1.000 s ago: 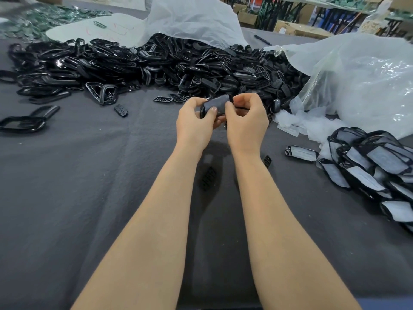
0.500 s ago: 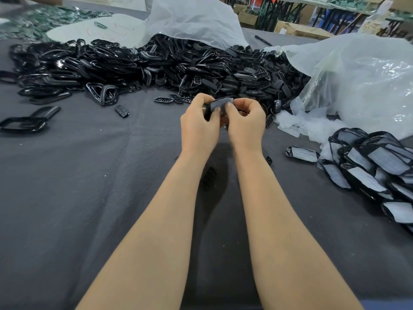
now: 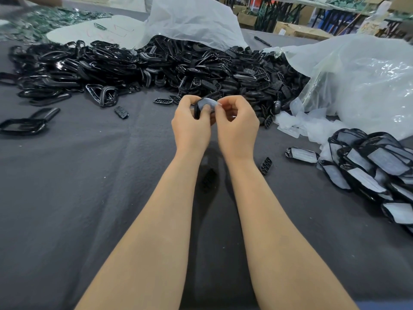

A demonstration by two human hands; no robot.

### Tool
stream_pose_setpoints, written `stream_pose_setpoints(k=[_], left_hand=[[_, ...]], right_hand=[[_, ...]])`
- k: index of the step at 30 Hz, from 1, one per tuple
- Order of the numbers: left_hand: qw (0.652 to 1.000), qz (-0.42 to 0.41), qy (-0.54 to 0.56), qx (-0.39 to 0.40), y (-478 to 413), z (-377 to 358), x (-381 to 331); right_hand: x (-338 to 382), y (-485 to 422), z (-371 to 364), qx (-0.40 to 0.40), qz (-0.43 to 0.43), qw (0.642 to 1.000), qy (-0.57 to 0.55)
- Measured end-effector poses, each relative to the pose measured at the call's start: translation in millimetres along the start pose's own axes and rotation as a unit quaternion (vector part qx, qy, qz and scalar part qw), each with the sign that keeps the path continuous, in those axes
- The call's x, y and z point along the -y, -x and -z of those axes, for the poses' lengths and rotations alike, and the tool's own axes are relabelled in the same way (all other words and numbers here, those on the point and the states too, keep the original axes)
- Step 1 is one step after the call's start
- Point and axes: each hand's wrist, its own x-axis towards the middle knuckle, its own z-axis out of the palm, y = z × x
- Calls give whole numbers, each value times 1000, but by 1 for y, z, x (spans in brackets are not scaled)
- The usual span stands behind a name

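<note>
Both my hands are raised over the grey cloth-covered table [image 3: 89, 198], close together. My left hand [image 3: 190, 126] grips a small black plastic shell [image 3: 197, 110] with a pale grey film on its face. My right hand [image 3: 238, 128] pinches the edge of that film [image 3: 209, 103] between thumb and forefinger. Much of the shell is hidden behind my fingers.
A big heap of black plastic parts [image 3: 156, 66] spreads across the back, spilling from a white bag [image 3: 192, 21]. A clear plastic bag [image 3: 362, 83] lies at the right. A pile of film-covered shells [image 3: 375, 166] sits at the right edge. Loose small button pads [image 3: 266, 166] lie near my wrists.
The shell has turned in my hands from lying flat to nearly edge-on. My right fingers have shifted onto the film's edge, and both hands sit slightly lower.
</note>
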Motion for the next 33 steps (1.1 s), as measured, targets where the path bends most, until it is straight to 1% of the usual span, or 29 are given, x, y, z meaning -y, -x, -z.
stream_pose_setpoints(k=[5, 7, 12, 15, 18, 20, 23, 28, 31, 33], left_hand=[[999, -9, 6, 35, 2, 0, -1], [998, -27, 1, 55, 4, 0, -2], [994, -56, -16, 95, 4, 1, -1], [992, -49, -15, 113, 2, 2, 0], [991, -27, 1, 134, 0, 3, 0], [990, -10, 19, 140, -1, 4, 0], [989, 5, 27, 146, -2, 5, -1], [990, 19, 25, 140, -3, 4, 0], [989, 22, 18, 142, -3, 4, -1], [989, 20, 15, 144, -2, 4, -1]], right_hand=[[-1, -5, 5, -21, -30, 999, -21], [-4, -8, 7, -27, -42, 998, -29], [-12, -17, 13, -1, -115, 992, -48], [-14, -19, 16, 16, -173, 979, -103], [-15, -21, 16, 29, -229, 952, -199], [-15, -22, 16, 50, -254, 936, -238], [-16, -23, 17, 65, -274, 923, -262], [-16, -22, 18, 81, -276, 917, -275], [-16, -22, 20, 97, -286, 906, -297], [-15, -22, 21, 94, -296, 896, -316]])
